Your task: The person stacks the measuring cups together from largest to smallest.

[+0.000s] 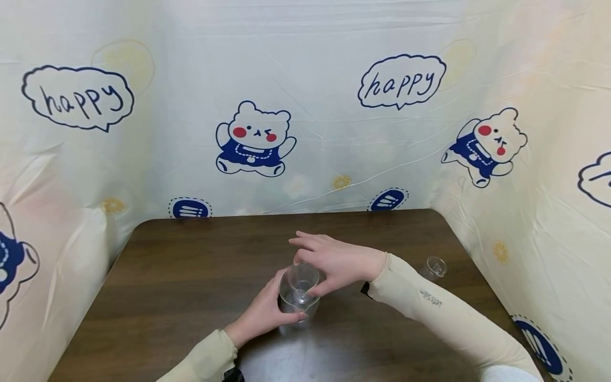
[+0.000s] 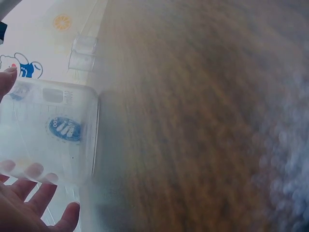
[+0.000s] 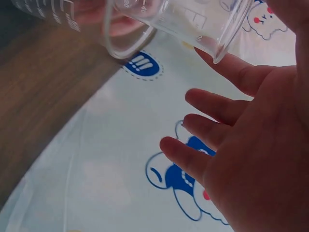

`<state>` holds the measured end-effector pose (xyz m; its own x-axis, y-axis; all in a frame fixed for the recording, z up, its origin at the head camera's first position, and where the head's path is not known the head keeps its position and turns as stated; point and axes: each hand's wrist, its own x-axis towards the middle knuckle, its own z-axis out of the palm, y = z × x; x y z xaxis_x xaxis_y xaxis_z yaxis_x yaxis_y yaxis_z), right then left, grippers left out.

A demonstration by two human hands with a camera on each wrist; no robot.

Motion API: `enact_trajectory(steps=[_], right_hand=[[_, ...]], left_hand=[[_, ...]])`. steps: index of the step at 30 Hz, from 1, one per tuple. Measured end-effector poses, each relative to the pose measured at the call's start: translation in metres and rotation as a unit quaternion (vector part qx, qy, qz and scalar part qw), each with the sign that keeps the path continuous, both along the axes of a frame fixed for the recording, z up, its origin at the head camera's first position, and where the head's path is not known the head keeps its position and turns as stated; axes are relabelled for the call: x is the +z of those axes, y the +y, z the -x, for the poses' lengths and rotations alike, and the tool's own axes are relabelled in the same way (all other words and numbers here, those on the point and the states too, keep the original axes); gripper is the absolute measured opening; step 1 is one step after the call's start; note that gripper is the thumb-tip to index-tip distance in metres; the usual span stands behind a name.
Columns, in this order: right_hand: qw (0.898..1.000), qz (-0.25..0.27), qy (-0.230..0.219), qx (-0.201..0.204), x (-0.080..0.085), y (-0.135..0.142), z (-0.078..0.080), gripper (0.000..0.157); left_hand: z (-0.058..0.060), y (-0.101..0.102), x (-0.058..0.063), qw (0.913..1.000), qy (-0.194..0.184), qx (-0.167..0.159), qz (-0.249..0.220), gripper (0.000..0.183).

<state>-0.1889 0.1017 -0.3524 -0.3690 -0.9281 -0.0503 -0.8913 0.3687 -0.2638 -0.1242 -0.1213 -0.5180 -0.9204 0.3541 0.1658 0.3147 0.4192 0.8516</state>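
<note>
A large clear glass beaker [image 1: 312, 309] with printed markings stands on the table, and its base shows against the wood in the left wrist view. My left hand [image 1: 261, 319] grips it from the near left, thumb on the front and fingers round the far side. Just above, my right hand [image 1: 336, 261] pinches a smaller clear beaker [image 1: 304, 276] between thumb and index finger by its rim. The other right fingers are spread away from the glass. In the right wrist view the small beaker's [image 3: 188, 21] lower end reaches into the large beaker's mouth [image 3: 113, 46].
Another small glass beaker [image 1: 434, 268] stands near the right side of the brown wooden table [image 1: 191, 276], beyond my right forearm. Pale printed sheeting [image 1: 315, 132] with cartoon bears rises around the table's back and sides.
</note>
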Motion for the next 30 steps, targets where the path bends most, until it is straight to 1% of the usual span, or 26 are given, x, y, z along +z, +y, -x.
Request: enact_trajectory(steps=[8,12,19,30], right_hand=[[1.0,-0.015,0.006,-0.008,-0.021,-0.005,0.004,0.051],[0.999,-0.029,0.003,-0.015,-0.029,-0.007,0.005,0.051],[0.999,-0.047,-0.003,-0.021,-0.037,-0.011,0.009,0.054],[0.997,-0.076,0.019,-0.02,-0.041,-0.02,0.011,0.06]], left_hand=[[0.001,0.0,0.001,0.9998,-0.013,0.003,0.013,0.098],[0.001,0.0,0.002,0.9998,-0.02,0.001,0.009,0.098],[0.001,0.0,0.003,0.9998,-0.012,0.0,0.013,0.098],[0.001,0.0,0.004,0.9998,-0.01,0.001,0.017,0.097]])
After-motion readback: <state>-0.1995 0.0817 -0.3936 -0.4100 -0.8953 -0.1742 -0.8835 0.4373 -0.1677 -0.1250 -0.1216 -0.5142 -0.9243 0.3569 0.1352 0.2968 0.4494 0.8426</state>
